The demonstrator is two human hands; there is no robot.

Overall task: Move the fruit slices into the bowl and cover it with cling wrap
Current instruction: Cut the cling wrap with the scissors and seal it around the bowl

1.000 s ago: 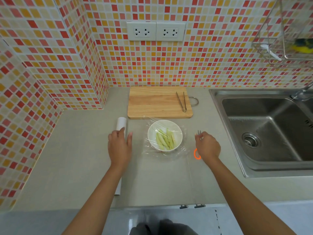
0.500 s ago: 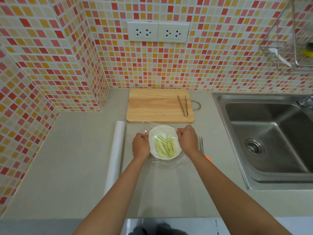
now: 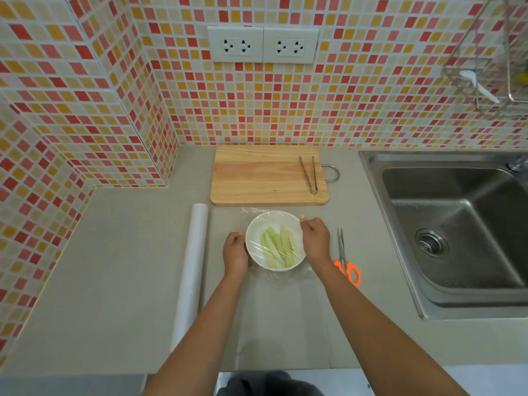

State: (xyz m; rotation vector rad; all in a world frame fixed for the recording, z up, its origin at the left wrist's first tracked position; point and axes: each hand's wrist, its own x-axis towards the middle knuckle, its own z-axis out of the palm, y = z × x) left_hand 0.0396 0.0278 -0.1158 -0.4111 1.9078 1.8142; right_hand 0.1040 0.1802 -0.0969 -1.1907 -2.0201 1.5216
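Nearby, scissors (image 3: 346, 261) flank the bowl (image 3: 275, 240); both hands' fingers pinch its wrap (image 3: 310, 274).

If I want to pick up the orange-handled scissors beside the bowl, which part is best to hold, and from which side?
Probably grip the orange-handled scissors by the orange loops, coming from the near counter edge. They lie flat, blades closed and pointing towards the wall, handles nearest the person. The right hand is closest, though its forearm partly covers one loop.

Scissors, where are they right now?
The orange-handled scissors lie flat on the counter, just right of the right hand, between the bowl and the sink.
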